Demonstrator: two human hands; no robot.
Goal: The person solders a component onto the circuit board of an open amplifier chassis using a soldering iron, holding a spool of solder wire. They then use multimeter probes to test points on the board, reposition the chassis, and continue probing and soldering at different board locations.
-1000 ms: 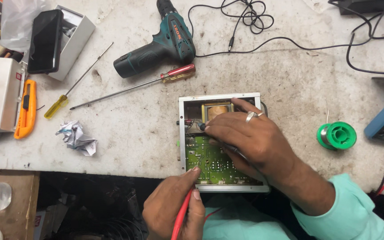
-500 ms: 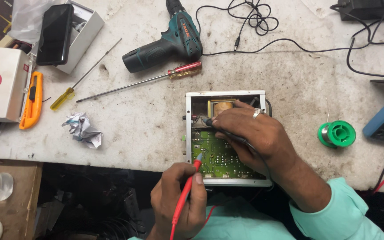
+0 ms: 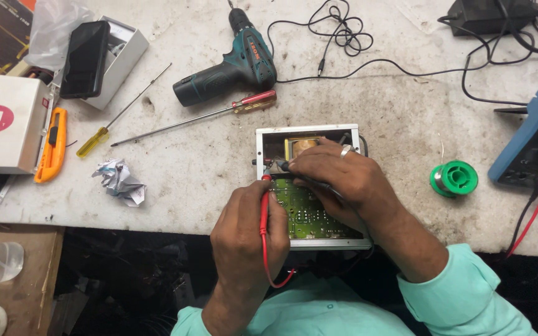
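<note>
While both hands probe the green circuit board (image 3: pixel 309 214), left hand (image 3: pixel 247 233) grips a red probe (image 3: pixel 264 211), right hand (image 3: pixel 337 177) a black probe (image 3: pixel 309 180); steadiness likely matters next.

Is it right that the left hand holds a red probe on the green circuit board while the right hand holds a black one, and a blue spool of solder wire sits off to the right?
Not quite: the head view shows the spool of solder wire is green, not blue. The rest stands: the left hand holds the red probe on the green circuit board, and the right hand holds the black probe.
</note>
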